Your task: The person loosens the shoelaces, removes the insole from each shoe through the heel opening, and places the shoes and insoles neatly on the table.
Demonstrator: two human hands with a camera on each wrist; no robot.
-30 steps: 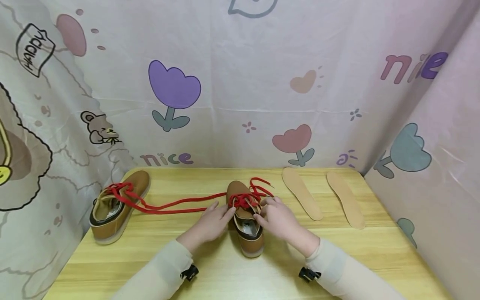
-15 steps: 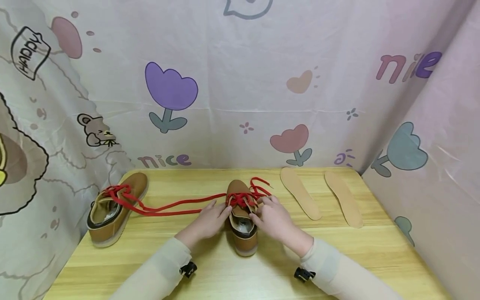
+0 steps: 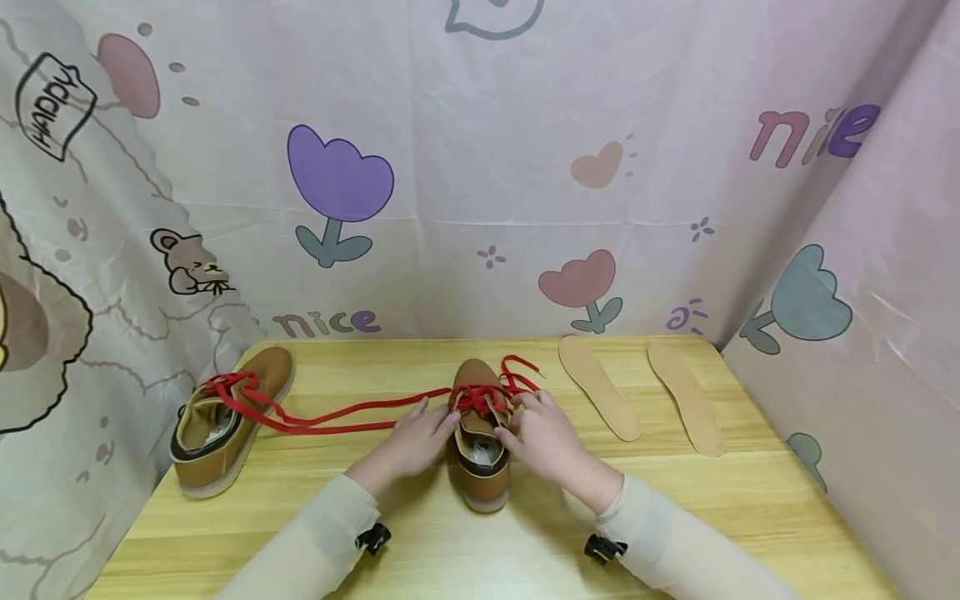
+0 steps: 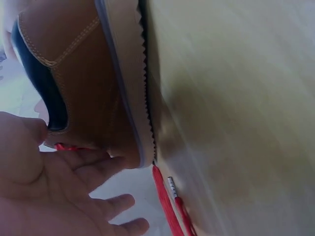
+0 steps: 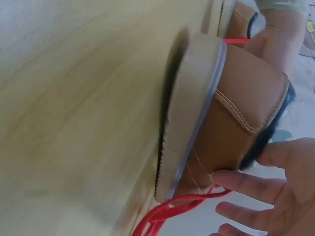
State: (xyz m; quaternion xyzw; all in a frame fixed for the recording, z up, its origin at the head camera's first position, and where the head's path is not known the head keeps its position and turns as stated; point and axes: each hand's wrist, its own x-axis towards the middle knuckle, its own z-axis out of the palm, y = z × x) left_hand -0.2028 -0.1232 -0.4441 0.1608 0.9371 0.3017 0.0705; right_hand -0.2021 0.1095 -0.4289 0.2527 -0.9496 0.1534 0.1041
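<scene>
A brown shoe (image 3: 481, 483) with red laces (image 3: 480, 398) stands on the table, toe pointing away. My left hand (image 3: 415, 437) is at its left side, thumb at the collar edge and a finger on the outer upper, as the left wrist view shows. At the right side, my right hand (image 3: 545, 433) grips the upper likewise, thumb near the dark collar (image 5: 263, 142) and forefinger outside, other fingers spread. Inside the shoe something pale and shiny shows. Loose lace ends lie beside the toe. The thumb tips' exact hold within the opening is partly hidden.
A second brown shoe (image 3: 217, 454) stands at the far left, its long red laces (image 3: 337, 412) stretched across toward the middle shoe. Two tan insoles (image 3: 600, 387) lie at the back right of the wooden table (image 3: 675, 525). A printed curtain (image 3: 465, 167) encloses the back and sides.
The view has shifted slightly. The middle shoe's heel has swung a little to the left, with both hands staying at its sides.
</scene>
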